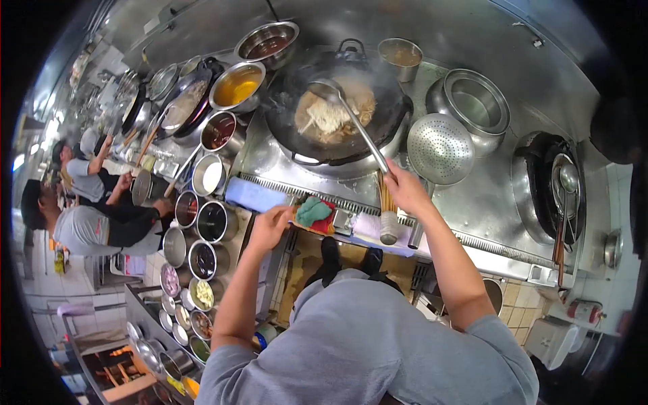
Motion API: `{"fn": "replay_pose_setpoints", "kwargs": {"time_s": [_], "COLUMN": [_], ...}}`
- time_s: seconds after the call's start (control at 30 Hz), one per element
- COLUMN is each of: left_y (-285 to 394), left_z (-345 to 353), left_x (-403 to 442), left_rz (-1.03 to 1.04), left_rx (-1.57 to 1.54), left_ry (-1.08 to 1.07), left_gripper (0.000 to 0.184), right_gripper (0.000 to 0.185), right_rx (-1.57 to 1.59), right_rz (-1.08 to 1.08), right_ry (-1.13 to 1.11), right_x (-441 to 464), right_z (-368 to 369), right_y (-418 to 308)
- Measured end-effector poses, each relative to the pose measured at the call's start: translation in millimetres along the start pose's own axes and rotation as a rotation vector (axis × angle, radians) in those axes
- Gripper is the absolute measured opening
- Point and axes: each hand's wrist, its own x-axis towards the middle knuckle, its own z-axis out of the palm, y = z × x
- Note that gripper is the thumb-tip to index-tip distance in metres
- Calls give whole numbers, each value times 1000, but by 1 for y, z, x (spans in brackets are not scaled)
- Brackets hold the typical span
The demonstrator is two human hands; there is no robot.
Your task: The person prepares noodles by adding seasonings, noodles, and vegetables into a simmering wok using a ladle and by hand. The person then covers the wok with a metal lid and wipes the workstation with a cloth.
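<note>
My right hand (408, 190) is closed around the long handle of a metal ladle (368, 138). The ladle's bowl is over a large black wok (283, 128), which holds brownish, steaming liquid with a pale, clumped food (329, 116) in it. My left hand (271, 228) is at the stove's front edge, its fingers drawn together beside folded green and red cloths (313, 212); what they grip, if anything, is unclear. A bamboo wok brush (389, 226) lies just below my right hand.
A perforated strainer (441, 150) rests against a lidless steel pot (476, 101). Another wok (526, 182) sits far right. Bowls of sauce (237, 86) and several ingredient containers (204, 260) line the left. Co-workers (81, 226) stand at woks farther left.
</note>
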Motion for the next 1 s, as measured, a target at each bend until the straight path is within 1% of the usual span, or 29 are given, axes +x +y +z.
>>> {"fn": "replay_pose_setpoints", "kwargs": {"time_s": [0.03, 0.07, 0.1, 0.13, 0.17, 0.2, 0.23, 0.27, 0.3, 0.33, 0.37, 0.43, 0.5, 0.53, 0.6, 0.63, 0.67, 0.7, 0.73, 0.8, 0.87, 0.93, 1.0], "left_y": [-35, -72, -110, -148, -183, -215, -306, -315, -327, -338, -349, -367, -385, -377, -348, -368, -386, -404, -391, -332, -344, -359, -380], "left_z": [4, 8, 13, 20, 27, 35, 49, 55, 56, 56, 57, 57, 52, 48, 38, 41, 48, 52, 45, 22, 24, 25, 29], "left_x": [-17, -36, -56, -79, -104, -128, -153, -183, -199, -212, -222, -231, -235, -226, -204, -195, -179, -172, -168, -149, -142, -128, -125], "left_rz": [-70, -135, -208, -284, -351, -517, -526, -322, -307, -399, -489, -662, -841, -831, -905, -896, -793, -696, -696, -680, -668, -642, -586], "left_rx": [5, 11, 80, 148, 256, 198, 223, 577, 573, 403, 230, -123, -474, -473, -440, -440, -471, -501, -505, -307, -339, -371, -376], "left_ry": [36, 73, 97, 115, 122, 47, -100, -220, -224, -228, -234, -244, -274, -293, -28, -41, -33, -25, -35, -112, -158, -181, -184], "left_gripper": [26, 26, 27, 28, 30, 32, 32, 31, 31, 29, 27, 25, 22, 22, 21, 21, 21, 20, 20, 17, 17, 18, 20], "right_gripper": [47, 48, 48, 48, 48, 48, 48, 48, 48, 48, 48, 47, 47, 46, 46, 46, 46, 46, 46, 48, 49, 50, 49], "right_rx": [-7, -31, -57, -64, 19, 102, 91, 215, 342, 469, 460, 341, 379, 426, 383, 349, 339, 401, 466, 445, 485, 510, 600], "right_rz": [-9, 27, 58, 44, 61, 83, 83, 162, 242, 319, 319, 324, 329, 330, 322, 305, 303, 325, 353, 365, 429, 418, 452], "right_ry": [-7, -17, -21, -19, -25, -29, -20, -75, -126, -175, -158, -107, -94, -92, -93, -114, -105, -65, -25, 27, 11, 23, 93], "right_x": [-4, -9, -8, -13, -23, -30, -31, -32, -34, -35, -36, -32, -31, -29, -22, -19, -14, -13, -14, -7, -1, 4, 3], "right_z": [-5, -15, -19, -19, -20, -20, -18, -14, -9, -5, -1, 9, 20, 23, 29, 30, 30, 29, 31, 48, 50, 49, 59], "right_y": [-10, -28, -41, -44, -41, -41, -44, -47, -50, -55, -62, -81, -90, -92, -87, -91, -96, -106, -112, -106, -105, -105, -104]}}
